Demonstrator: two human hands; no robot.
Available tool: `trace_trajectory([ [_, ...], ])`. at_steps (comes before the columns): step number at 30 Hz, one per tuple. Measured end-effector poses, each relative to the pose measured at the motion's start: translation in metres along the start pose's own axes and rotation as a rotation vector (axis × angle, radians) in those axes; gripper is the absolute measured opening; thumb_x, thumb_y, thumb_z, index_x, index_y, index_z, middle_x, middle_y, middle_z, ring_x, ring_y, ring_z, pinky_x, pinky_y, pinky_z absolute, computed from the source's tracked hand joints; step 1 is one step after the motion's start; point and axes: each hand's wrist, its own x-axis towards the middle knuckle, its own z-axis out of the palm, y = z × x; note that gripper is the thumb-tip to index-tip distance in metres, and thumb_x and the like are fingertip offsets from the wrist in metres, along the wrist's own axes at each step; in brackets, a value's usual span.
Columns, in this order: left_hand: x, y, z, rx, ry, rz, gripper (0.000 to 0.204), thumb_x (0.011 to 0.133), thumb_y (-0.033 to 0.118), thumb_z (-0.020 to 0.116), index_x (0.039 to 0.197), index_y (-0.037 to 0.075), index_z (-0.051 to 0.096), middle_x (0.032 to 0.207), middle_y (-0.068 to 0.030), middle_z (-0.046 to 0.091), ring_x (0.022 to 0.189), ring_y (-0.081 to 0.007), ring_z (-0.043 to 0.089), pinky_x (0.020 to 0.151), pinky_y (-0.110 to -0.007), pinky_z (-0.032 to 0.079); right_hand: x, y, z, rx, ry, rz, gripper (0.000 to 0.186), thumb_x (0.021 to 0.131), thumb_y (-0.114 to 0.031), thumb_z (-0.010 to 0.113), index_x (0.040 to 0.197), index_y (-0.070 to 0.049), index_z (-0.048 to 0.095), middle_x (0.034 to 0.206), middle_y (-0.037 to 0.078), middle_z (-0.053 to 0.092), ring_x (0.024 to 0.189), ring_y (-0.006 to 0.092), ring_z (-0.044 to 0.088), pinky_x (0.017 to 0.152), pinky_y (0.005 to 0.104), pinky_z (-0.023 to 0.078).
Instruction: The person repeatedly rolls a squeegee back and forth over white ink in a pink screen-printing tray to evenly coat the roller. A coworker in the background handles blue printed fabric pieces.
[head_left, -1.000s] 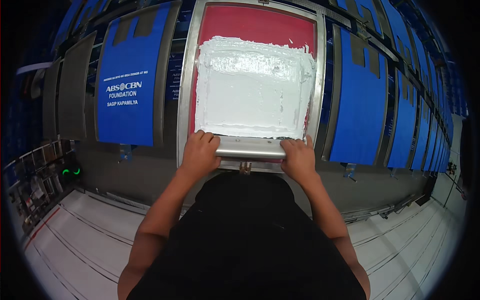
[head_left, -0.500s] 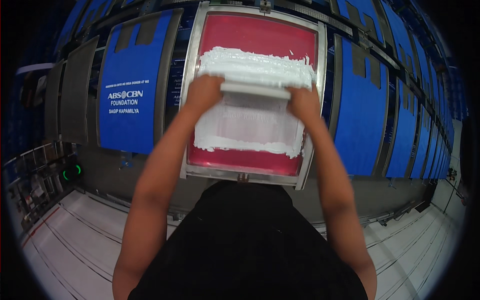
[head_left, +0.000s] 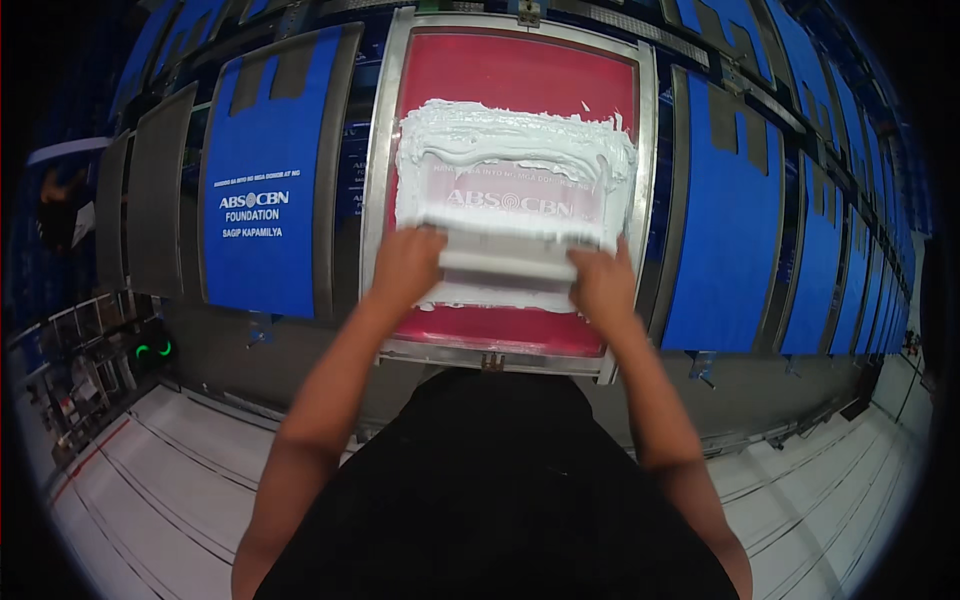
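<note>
Left hand (head_left: pixel 408 266) and right hand (head_left: pixel 604 284) are wrapped around opposite ends of the squeegee (head_left: pixel 506 263), presumably for even pressure.

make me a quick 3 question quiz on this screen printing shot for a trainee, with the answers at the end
1. True or false: the left hand and the right hand both grip the squeegee.

2. What colour is the screen mesh where it shows beyond the white ink?
a) green
b) red
c) yellow

3. Fill in the gap: the blue panel with white lettering lies to the ____ of the metal screen frame.

Key:
1. True; one hand is at each end of it.
2. b) red
3. left
</note>
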Motion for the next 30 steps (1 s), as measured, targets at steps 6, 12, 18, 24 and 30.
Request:
trace_trajectory([
  [6,0.126,-0.019,-0.048,0.117,-0.134,-0.105,0.024,0.074,0.023,0.073,0.095,0.011,0.071,0.088,-0.0149,0.069,0.084,-0.0334,0.066,0.075,-0.043,0.053,0.137,0.037,-0.064,-0.157,-0.122,0.0,0.036,0.072,-0.012,0.061,0.107,-0.017,0.068,0.088,0.012,0.07,0.088,0.0283,0.067,0.104,0.0495,0.035],
  [12,-0.052,0.03,-0.029,-0.01,-0.256,-0.109,0.031,0.065,0.001,0.069,0.095,0.009,0.067,0.089,-0.0125,0.066,0.087,-0.0336,0.062,0.078,-0.044,0.05,-0.046,-0.03,-0.037,0.019,-0.137,0.004,0.038,0.064,-0.001,0.061,0.098,-0.014,0.07,0.087,0.01,0.07,0.088,0.0285,0.066,0.111,0.056,0.027],
  [18,0.048,0.001,-0.015,0.067,-0.105,-0.122,0.016,0.064,0.007,0.07,0.08,0.011,0.069,0.075,-0.0123,0.066,0.077,-0.0319,0.064,0.068,-0.044,0.051,0.047,0.021,-0.007,-0.11,-0.077,0.04,0.035,0.073,-0.006,0.06,0.105,-0.016,0.069,0.096,0.008,0.071,0.095,0.0216,0.066,0.112,0.055,0.025],
  [24,0.121,-0.009,-0.053,0.145,-0.235,-0.162,0.033,0.074,0.027,0.074,0.104,0.013,0.071,0.097,-0.014,0.07,0.09,-0.0307,0.067,0.08,-0.042,0.053,0.122,0.03,-0.069,-0.112,-0.133,0.044,0.037,0.07,-0.008,0.061,0.105,-0.018,0.07,0.09,0.009,0.071,0.09,0.0265,0.068,0.096,0.0482,0.042],
  [30,-0.066,0.034,-0.014,-0.085,0.029,0.068,0.024,0.058,-0.001,0.066,0.081,0.006,0.064,0.08,-0.0124,0.063,0.076,-0.0323,0.059,0.069,-0.045,0.048,-0.06,-0.044,-0.043,-0.02,-0.254,0.084,0.041,0.064,0.0,0.062,0.102,-0.015,0.069,0.086,0.011,0.069,0.089,0.0264,0.065,0.114,0.0579,0.02],
])
